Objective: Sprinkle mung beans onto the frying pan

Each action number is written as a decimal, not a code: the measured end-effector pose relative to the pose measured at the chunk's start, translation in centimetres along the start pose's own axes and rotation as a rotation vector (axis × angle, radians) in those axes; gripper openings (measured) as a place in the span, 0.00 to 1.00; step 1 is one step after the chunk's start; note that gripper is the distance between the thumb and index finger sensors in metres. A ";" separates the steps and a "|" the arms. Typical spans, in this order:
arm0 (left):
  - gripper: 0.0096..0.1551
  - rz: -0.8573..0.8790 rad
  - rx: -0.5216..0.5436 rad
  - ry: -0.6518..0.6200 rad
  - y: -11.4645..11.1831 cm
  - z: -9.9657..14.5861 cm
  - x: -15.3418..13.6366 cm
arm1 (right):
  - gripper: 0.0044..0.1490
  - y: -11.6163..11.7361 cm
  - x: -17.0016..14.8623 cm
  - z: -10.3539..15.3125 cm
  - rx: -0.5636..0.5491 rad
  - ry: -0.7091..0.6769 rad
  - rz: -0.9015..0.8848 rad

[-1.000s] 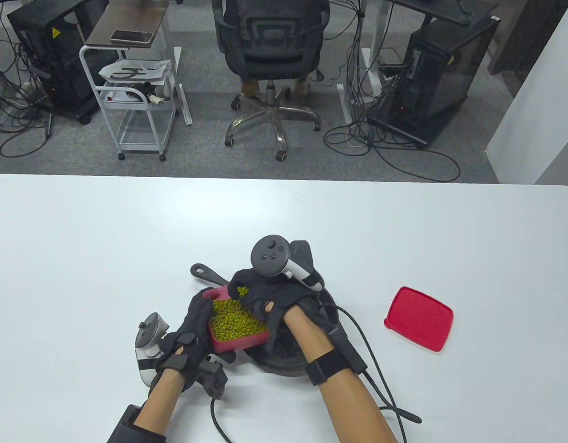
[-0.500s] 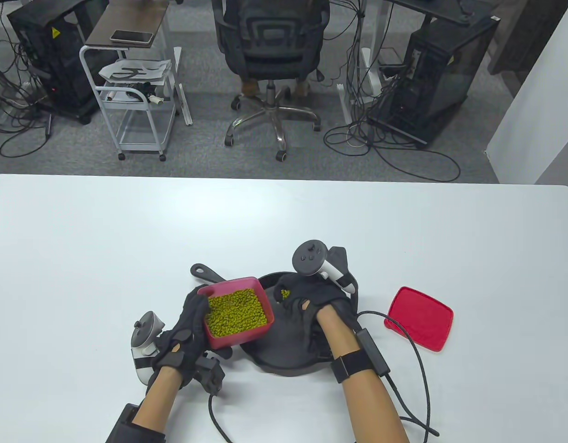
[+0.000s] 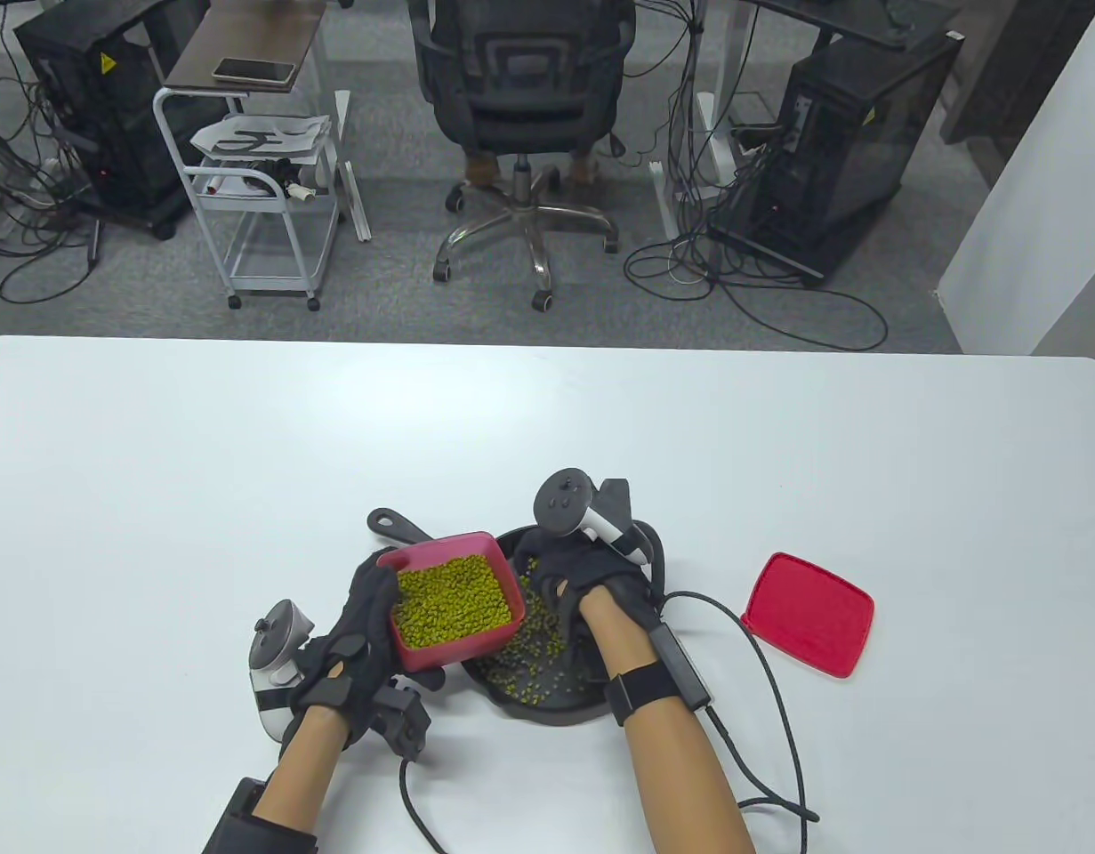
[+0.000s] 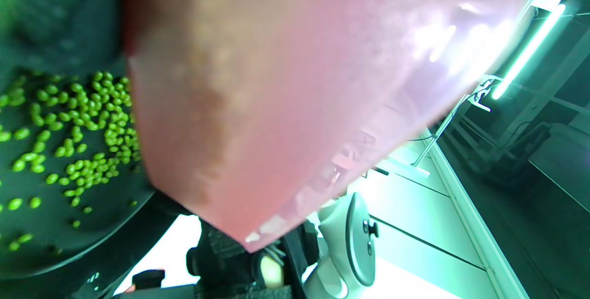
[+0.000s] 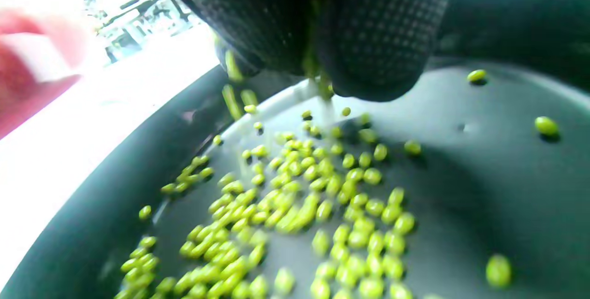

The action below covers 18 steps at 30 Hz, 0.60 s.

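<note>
My left hand (image 3: 376, 605) grips a red container (image 3: 454, 600) full of mung beans and holds it above the left edge of the black frying pan (image 3: 556, 707). The container fills the left wrist view (image 4: 299, 82). My right hand (image 3: 554, 578) hovers over the pan, its fingertips (image 5: 378, 36) bunched together with beans falling from between them. Many loose mung beans (image 3: 531, 656) lie scattered on the pan's floor, and they show close up in the right wrist view (image 5: 322, 197). The pan's handle (image 3: 396, 525) points to the far left.
The container's red lid (image 3: 809, 614) lies flat on the white table (image 3: 245, 445), to the right of the pan. Glove cables (image 3: 778, 712) trail from both wrists toward the near edge.
My right hand took a pinch of beans out of the container, moved right over the pan and then slightly back left. Beans now lie scattered in the pan, which was bare before.
</note>
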<state>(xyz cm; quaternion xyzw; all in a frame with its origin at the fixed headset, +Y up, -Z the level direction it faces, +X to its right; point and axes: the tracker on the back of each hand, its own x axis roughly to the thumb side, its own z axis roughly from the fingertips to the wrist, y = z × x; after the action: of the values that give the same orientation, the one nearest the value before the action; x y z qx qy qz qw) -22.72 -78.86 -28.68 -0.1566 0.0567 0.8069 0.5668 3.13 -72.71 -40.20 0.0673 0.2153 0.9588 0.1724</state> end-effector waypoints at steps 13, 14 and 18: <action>0.46 -0.008 0.011 0.002 0.2 0.1 0.2 | 0.34 -0.6 -1.8 2.1 0.146 -0.023 -0.032; 0.46 -0.010 0.012 -0.001 0.3 0.1 0.2 | 0.34 -1.0 -1.8 2.4 0.137 -0.030 -0.040; 0.46 -0.017 0.013 -0.002 0.3 0.0 0.2 | 0.34 -3.1 -1.1 4.4 0.086 -0.097 -0.082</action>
<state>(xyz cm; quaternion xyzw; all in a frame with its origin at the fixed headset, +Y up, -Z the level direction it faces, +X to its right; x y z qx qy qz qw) -23.08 -78.77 -28.75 -0.1524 0.0599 0.8019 0.5746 6.00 -68.74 -37.71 0.1119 0.2506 0.9364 0.2188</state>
